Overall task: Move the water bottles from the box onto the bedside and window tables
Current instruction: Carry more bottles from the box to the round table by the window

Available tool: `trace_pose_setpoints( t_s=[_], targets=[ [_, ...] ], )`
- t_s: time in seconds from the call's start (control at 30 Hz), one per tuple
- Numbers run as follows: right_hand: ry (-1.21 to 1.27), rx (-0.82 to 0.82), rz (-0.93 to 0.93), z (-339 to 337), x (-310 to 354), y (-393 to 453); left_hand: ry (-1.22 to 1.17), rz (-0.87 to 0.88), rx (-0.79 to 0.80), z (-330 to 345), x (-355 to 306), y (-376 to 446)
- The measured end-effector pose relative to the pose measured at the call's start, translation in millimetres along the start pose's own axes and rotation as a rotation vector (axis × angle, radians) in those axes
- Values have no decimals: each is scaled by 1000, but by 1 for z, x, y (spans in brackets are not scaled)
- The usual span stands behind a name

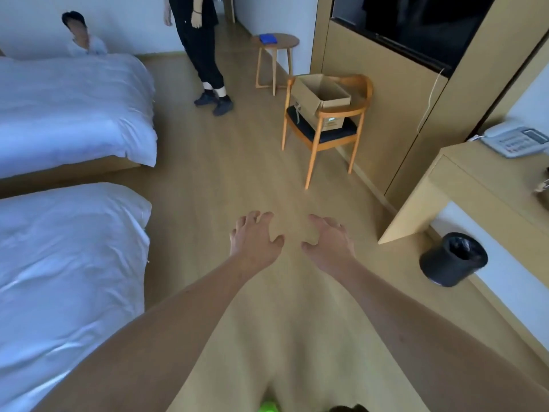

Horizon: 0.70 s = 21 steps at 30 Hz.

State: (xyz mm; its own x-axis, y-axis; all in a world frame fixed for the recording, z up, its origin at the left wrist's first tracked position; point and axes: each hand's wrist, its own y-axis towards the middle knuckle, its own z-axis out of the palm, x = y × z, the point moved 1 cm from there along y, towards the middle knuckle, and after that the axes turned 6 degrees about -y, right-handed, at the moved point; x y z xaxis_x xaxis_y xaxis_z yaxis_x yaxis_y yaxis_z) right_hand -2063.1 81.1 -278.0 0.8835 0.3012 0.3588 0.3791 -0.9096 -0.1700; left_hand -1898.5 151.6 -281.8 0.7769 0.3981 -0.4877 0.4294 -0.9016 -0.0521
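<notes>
We are holding both grips, left hand and right hand, wide and empty; the box is sitting well ahead, slightly right, nearer our right.

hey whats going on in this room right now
A person is standing in a hotel-style room with both arms stretched forward, the left hand and right hand empty, fingers spread and loosely curled over the floor. Ahead, an open cardboard box sits on a wooden chair by the wall; no bottles can be seen in it from here. Nothing is being handled yet. Another person stands farther back near a small round table, and two white beds lie to the left.
</notes>
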Motion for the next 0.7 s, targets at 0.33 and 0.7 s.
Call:
trace_pose_setpoints(
  t_s=[0.33, 0.7],
  targets=[
    [23, -10, -35, -3, 22, 233, 17, 25, -31, 4, 6, 229],
    [34, 29, -57, -63, 51, 474, -20, -14, -18, -20, -19, 466]
  ],
)
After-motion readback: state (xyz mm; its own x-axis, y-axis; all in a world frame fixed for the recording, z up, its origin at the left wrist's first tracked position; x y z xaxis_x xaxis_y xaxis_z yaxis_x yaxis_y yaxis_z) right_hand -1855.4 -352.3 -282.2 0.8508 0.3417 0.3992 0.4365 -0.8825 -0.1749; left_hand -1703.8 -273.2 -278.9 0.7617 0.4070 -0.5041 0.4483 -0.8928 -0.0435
